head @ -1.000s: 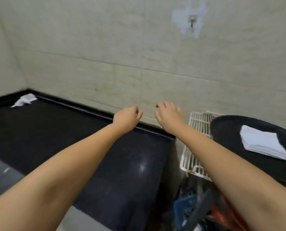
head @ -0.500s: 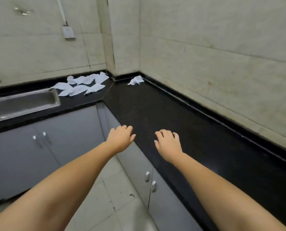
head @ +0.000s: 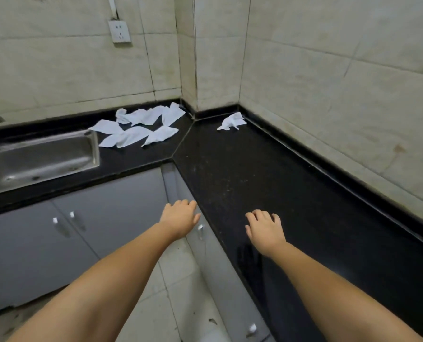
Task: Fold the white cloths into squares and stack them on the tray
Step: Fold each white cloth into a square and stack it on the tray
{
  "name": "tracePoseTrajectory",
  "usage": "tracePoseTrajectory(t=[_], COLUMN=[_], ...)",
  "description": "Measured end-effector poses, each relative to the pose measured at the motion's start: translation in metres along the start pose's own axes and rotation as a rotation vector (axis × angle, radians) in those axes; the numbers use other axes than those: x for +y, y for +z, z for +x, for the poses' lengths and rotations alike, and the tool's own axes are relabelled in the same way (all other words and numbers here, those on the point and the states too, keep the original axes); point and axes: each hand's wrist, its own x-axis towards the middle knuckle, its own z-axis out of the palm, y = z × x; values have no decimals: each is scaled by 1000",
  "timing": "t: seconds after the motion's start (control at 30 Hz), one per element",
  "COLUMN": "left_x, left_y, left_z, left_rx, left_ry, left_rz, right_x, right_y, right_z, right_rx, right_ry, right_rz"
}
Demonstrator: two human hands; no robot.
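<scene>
White crumpled cloths [head: 141, 127] lie far along the black stone bench [head: 267, 183]; both empty hands, left [head: 180, 218] and right [head: 264, 229], seemingly relaxed, risk snagging several cloths together.

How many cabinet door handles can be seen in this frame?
4. Two sit side by side on the cabinet doors under the sink; one is beside the left hand; one is low near the bottom edge. Arms may hide others.

Both hands, left hand [head: 180, 217] and right hand [head: 264, 228], are held empty above the black counter [head: 267, 174]; crumpled white cloths [head: 141, 127] are scattered beside the sink [head: 95, 149].
</scene>
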Motion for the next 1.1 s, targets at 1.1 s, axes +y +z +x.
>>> tracePoseTrajectory(t=[1.1], left_x=[-169], left_y=[-57], left_z=[487], left_rx=[-82], left_ry=[446], left_rz=[4], right_x=[-35], right_y=[-35], right_z=[472], right_rx=[-64], right_ry=[464], right_rz=[173])
